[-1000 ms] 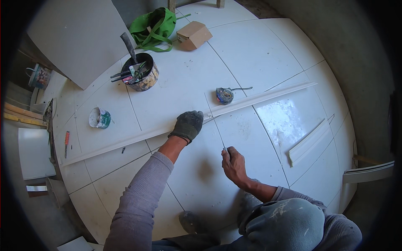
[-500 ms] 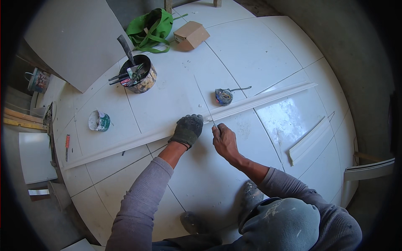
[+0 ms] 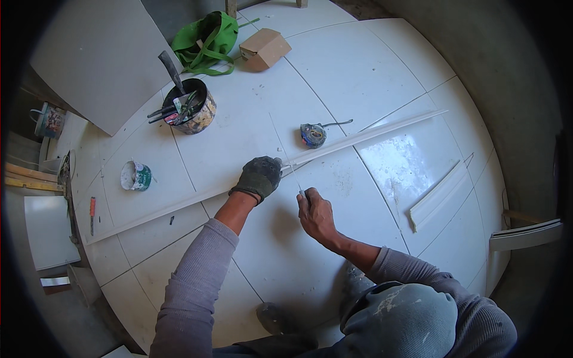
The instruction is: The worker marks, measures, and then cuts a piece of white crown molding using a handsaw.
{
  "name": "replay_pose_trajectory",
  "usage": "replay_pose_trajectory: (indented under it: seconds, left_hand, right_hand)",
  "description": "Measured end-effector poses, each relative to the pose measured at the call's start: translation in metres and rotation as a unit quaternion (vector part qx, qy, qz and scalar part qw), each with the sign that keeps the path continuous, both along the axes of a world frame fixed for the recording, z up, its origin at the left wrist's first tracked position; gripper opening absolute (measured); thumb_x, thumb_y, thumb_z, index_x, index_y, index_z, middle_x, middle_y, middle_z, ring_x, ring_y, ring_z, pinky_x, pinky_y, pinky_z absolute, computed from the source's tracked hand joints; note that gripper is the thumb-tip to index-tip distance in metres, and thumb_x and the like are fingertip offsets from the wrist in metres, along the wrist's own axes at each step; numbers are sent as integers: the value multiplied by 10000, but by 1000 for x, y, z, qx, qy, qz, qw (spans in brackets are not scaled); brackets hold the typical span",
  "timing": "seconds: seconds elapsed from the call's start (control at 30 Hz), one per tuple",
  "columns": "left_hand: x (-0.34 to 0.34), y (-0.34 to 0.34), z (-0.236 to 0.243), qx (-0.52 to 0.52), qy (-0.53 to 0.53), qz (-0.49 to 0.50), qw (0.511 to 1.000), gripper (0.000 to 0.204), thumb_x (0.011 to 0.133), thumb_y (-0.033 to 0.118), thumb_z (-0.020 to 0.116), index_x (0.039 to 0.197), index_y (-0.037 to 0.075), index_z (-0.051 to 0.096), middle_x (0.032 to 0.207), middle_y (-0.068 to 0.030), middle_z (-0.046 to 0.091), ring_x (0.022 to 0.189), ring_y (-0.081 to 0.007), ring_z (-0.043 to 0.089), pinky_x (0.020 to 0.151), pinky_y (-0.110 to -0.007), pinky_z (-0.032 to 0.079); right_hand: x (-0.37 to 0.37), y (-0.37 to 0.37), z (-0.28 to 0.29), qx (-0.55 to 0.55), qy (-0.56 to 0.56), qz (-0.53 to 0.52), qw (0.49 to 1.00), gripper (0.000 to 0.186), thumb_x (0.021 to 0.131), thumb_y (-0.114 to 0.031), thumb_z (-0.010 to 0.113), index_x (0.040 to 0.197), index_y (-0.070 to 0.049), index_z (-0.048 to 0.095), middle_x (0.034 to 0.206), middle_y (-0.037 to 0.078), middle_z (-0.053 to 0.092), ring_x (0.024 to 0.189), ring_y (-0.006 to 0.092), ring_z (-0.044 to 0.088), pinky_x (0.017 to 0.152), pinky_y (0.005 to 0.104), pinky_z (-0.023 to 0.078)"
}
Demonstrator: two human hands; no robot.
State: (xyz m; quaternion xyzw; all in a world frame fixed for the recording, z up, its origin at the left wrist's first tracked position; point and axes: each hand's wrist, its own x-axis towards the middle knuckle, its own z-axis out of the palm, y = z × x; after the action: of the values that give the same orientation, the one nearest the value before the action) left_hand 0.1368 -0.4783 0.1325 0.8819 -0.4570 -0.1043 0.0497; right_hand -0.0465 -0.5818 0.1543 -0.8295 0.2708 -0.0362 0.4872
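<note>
A long white strip (image 3: 370, 134) lies slantwise across the white floor tiles. My left hand (image 3: 259, 178), in a dark glove, presses down on the strip near its middle. My bare right hand (image 3: 316, 215) is just below the strip, to the right of the glove, pinching a thin pale stick (image 3: 291, 170) that points up across the strip. A small tape measure (image 3: 313, 135) sits just beyond the strip, above my right hand.
A black bucket of tools (image 3: 191, 110), a green bag (image 3: 206, 36) and a cardboard box (image 3: 264, 49) stand at the back. A small can (image 3: 136, 176) and an orange-handled tool (image 3: 92, 209) lie left. A short white trim piece (image 3: 439, 197) lies right. A large white board (image 3: 101, 59) lies far left.
My right hand rose from lower on the floor to the strip beside the glove, then drew back slightly. My left hand stayed on the strip.
</note>
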Motion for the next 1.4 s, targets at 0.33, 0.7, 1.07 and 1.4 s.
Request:
replay_pose_trajectory:
  seconds: [0.33, 0.7, 1.07, 1.4]
  left_hand:
    - [8, -3, 2, 42, 4, -7, 999, 264, 937, 308, 585, 1015, 85, 703, 942, -147, 717, 947, -312, 681, 853, -456, 547]
    - [8, -6, 5, 48, 22, -5, 999, 279, 942, 314, 584, 1044, 83, 702, 950, -147, 720, 943, -308, 680, 867, -453, 543]
    - [9, -6, 3, 49, 19, -9, 999, 294, 949, 321, 569, 1043, 78, 704, 968, -150, 727, 971, -308, 682, 877, -453, 542]
    - [7, -6, 4, 47, 15, -6, 999, 279, 955, 310, 561, 1022, 74, 693, 933, -151, 722, 946, -318, 688, 859, -457, 548]
  right_hand:
    - [5, 1, 4, 0, 9, -4, 1000, 271, 1007, -205, 558, 923, 52, 542, 666, 287, 584, 628, 489, 597, 589, 521, 449]
    - [0, 4, 6, -1, 14, -5, 1000, 274, 1010, -207, 549, 931, 53, 521, 658, 305, 590, 667, 531, 599, 625, 582, 440]
    - [-5, -3, 1, -24, 0, -17, 1000, 244, 1007, -170, 552, 890, 39, 505, 620, 281, 577, 620, 513, 592, 571, 559, 428]
    - [8, -9, 9, -20, 13, -5, 1000, 273, 1008, -188, 547, 867, 43, 517, 634, 293, 584, 629, 518, 592, 589, 561, 438]
